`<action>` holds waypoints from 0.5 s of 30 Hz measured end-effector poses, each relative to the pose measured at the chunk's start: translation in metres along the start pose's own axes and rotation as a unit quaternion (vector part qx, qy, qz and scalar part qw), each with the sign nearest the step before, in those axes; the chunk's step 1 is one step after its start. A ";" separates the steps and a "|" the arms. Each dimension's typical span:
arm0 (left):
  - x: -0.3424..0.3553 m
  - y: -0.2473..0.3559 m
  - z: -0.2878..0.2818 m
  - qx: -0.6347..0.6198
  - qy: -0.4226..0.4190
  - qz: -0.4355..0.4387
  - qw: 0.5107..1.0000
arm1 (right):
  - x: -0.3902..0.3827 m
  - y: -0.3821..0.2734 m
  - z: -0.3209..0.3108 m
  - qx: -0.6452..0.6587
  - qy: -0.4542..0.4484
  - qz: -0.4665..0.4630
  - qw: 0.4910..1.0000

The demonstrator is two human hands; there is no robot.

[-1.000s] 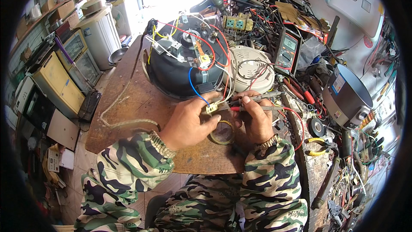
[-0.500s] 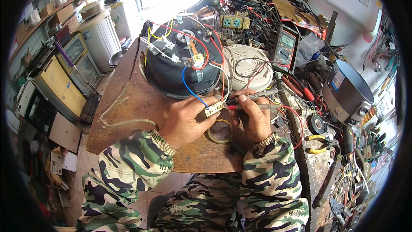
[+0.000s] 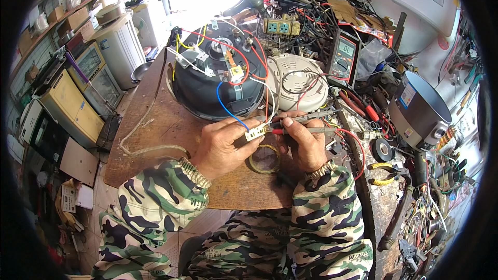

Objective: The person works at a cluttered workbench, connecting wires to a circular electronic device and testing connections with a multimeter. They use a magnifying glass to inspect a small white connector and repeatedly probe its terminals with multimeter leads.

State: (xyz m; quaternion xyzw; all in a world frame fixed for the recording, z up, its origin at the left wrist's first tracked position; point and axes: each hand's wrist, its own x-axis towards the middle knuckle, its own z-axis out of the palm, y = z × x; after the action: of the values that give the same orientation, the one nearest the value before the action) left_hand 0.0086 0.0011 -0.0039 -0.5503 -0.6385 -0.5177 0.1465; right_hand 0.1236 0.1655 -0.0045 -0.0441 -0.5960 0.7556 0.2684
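Note:
My left hand (image 3: 220, 145) pinches a small white switch part (image 3: 256, 134) that hangs on a blue wire (image 3: 228, 110). My right hand (image 3: 305, 144) grips two meter probes (image 3: 303, 120), one red-tipped, with their tips touching that part. The wires run back to an upturned black round appliance (image 3: 218, 85) with its open underside and red, yellow and white wiring showing. A yellow-grey multimeter (image 3: 344, 58) stands behind, to the right. A roll of clear tape (image 3: 264, 158) lies on the wooden board (image 3: 155, 124) under my hands.
A white round base cover (image 3: 298, 80) lies beside the appliance. A grey metal pot (image 3: 420, 109), black tape roll (image 3: 383, 150), yellow-handled pliers (image 3: 385, 173) and tangled cables fill the right. Old appliances stand on the left floor. A frayed cord (image 3: 140, 135) crosses the board.
Both hands stay together on the switch part and probes; the view has shifted slightly, nothing else has visibly moved.

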 end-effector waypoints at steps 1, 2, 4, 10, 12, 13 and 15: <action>0.000 -0.001 0.000 -0.003 -0.001 -0.003 1.000 | 0.000 -0.001 0.001 0.012 0.005 0.009 1.000; 0.001 -0.002 0.000 0.002 0.000 0.002 1.000 | 0.000 -0.002 0.002 0.024 0.010 0.017 1.000; 0.001 -0.003 0.000 0.011 0.002 0.015 1.000 | 0.001 -0.002 0.002 0.031 0.005 0.019 0.999; 0.000 -0.001 -0.002 0.009 -0.009 0.002 1.000 | 0.000 -0.002 0.003 0.044 0.003 0.017 0.999; -0.001 -0.001 -0.001 0.008 -0.006 0.002 1.000 | 0.000 -0.001 0.003 0.037 -0.001 0.016 0.999; -0.001 -0.001 -0.001 0.008 -0.005 0.002 1.000 | 0.000 -0.002 0.002 0.027 -0.003 0.015 1.000; -0.001 0.000 -0.001 0.006 -0.005 0.006 1.000 | -0.001 -0.002 0.002 0.026 -0.002 0.015 1.000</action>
State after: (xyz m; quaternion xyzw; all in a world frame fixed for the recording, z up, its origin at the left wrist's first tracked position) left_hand 0.0084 -0.0003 -0.0039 -0.5558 -0.6393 -0.5098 0.1497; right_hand 0.1238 0.1636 -0.0026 -0.0442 -0.5761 0.7748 0.2567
